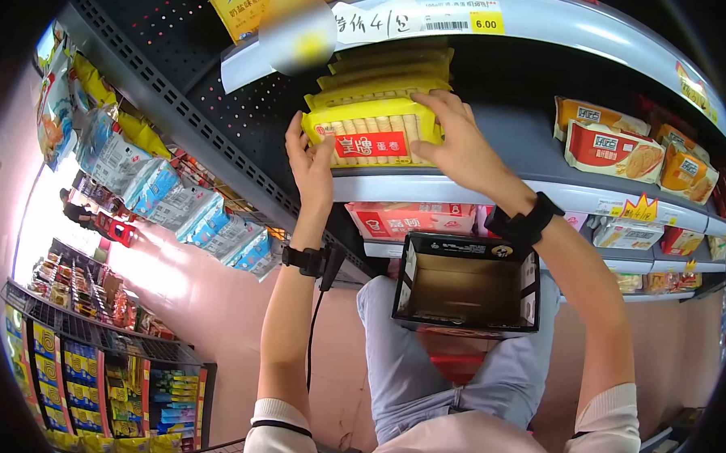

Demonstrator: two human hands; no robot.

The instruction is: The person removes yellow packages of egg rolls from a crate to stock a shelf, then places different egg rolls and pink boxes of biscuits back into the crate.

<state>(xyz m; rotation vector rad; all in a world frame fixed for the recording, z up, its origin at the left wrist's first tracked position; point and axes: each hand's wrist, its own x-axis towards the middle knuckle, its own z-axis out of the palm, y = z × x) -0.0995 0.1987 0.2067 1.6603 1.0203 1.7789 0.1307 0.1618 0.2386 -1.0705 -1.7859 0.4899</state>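
A yellow packet of egg rolls (375, 139) with a red label stands at the front of a shelf, more yellow packets lined up behind it. My left hand (311, 153) grips its left edge, thumb on the front. On the right side, my right hand (452, 137) holds the upper corner, fingers over the top and thumb on the front. Both wrists wear black straps. Across my lap rests an open black cardboard box (467, 292); its brown inside shows nothing in it.
Biscuit packets (613, 148) stand farther right on the same shelf. A price rail (404, 18) runs overhead, and pink boxes (412, 220) sit one shelf below. Hanging snack bags (178, 198) line the left side. A lower rack (105, 377) holds more packets.
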